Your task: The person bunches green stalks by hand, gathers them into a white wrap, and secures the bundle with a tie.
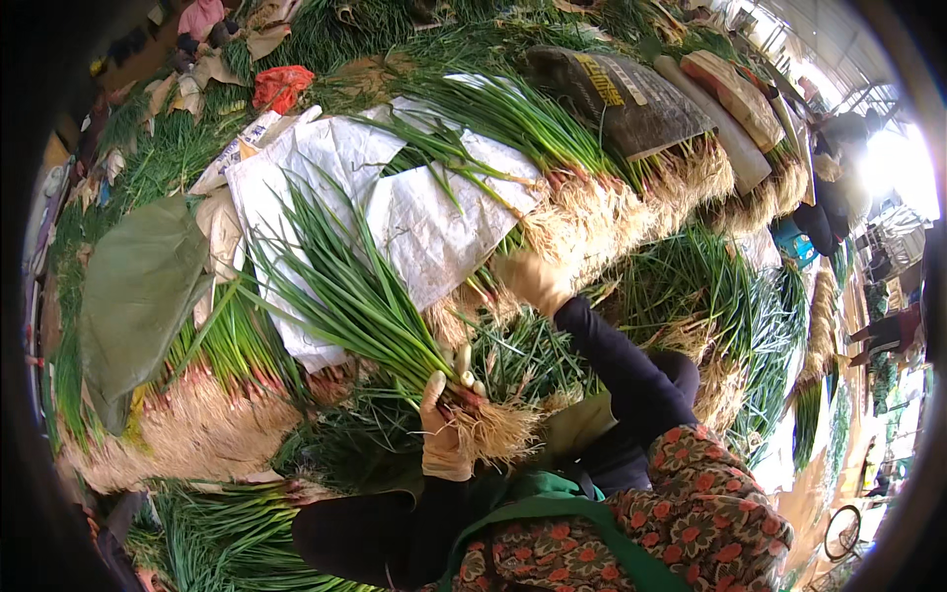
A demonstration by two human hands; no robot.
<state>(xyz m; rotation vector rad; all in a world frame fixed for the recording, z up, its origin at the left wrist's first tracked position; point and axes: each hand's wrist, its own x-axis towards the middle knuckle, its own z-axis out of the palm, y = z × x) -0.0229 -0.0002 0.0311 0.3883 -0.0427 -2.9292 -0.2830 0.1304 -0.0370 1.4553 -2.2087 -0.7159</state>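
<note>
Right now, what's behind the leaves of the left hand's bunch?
White sheeting shows around and between the green leaves; whatever lies directly behind them is covered and cannot be seen.

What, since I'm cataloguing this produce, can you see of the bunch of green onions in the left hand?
The bunch of green onions is tilted, long green leaves fanning toward the upper left in front of the white sheet; whether they touch it is unclear. Reddish lower stems end in tangled, straw-coloured, fibrous roots at the lower right. The gloved left hand grips it near the roots.
</note>
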